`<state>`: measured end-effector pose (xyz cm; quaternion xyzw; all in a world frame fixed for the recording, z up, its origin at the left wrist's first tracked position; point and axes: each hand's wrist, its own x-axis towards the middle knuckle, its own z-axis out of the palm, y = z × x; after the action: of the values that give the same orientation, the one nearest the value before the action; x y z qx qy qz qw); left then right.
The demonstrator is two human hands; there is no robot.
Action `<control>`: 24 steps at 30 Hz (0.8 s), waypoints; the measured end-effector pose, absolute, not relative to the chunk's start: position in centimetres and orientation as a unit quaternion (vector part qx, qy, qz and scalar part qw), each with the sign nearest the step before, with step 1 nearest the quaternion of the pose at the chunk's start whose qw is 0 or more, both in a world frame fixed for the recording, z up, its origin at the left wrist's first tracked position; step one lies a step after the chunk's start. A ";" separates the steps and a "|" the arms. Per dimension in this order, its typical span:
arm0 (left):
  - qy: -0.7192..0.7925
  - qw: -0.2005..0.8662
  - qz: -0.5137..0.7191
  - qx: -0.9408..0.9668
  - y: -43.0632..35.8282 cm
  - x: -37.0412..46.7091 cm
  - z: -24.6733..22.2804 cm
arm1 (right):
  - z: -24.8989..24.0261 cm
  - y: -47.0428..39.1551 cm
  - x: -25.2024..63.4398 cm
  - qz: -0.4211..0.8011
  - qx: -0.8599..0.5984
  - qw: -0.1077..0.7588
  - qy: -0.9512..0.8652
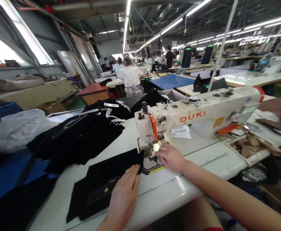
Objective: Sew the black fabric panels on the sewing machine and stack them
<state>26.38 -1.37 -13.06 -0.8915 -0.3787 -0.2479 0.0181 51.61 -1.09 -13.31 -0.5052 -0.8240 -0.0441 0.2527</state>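
Note:
A black fabric piece (pixel 102 173) lies flat on the white machine table, with a smaller black patch and a gold snap (pixel 106 190) on it. Its right corner reaches the needle area of the sewing machine (pixel 174 115). My left hand (pixel 126 189) rests flat on this piece, fingers stretched toward the machine. Beside the lit presser foot (pixel 155 147) is my right hand (pixel 170 157), its fingers bent and close together at the needle plate. Whatever those fingertips pinch is too small or hidden to make out.
A heap of black fabric pieces (pixel 80 131) with white strips lies at the left. A clear plastic bag (pixel 20 130) sits beyond it. White labels (pixel 181 132) lie behind the machine arm, and a tray of metal parts (pixel 247 147) is set into the table at the right. People work farther back.

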 end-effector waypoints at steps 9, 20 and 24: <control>-0.317 -0.003 -0.203 -0.926 0.1 28.7 -12.2 | -13.6 -2.3 57.8 -0.125 -0.543 0.365 -0.745; -0.370 0.016 -0.071 -0.926 2.1 28.2 -13.9 | -12.9 -1.3 63.3 -0.049 -0.730 0.212 -0.648; -0.372 0.020 -0.076 -0.925 2.0 28.2 -13.5 | -13.0 -1.4 63.1 -0.053 -0.732 0.218 -0.643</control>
<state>28.20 1.98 -13.55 -0.9251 -0.3716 -0.0759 0.0196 63.05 -1.36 -13.00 -0.7320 -0.6433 -0.0534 0.2181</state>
